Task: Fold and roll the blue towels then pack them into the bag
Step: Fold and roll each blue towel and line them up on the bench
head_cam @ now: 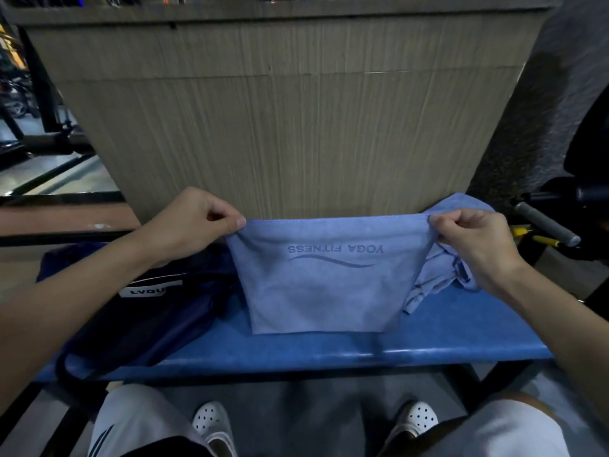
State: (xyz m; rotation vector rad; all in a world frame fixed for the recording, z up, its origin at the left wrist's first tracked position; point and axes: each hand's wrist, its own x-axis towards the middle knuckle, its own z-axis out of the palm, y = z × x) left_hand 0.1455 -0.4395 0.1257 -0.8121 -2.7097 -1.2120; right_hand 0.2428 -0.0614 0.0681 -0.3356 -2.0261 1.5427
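Plainly the folding step was in hand: the left grip [194,222] and right grip [474,239] each pinched a top corner of a blue towel [323,291], stretched between them and hanging down to the bench [329,352]. A crumpled towel [438,275] lay by the right grip, the dark bag [158,311] at the left. The next move probably called for bringing the corners together evenly, then rolling

Blue towel [323,291] upright, navy bag [158,318] L.
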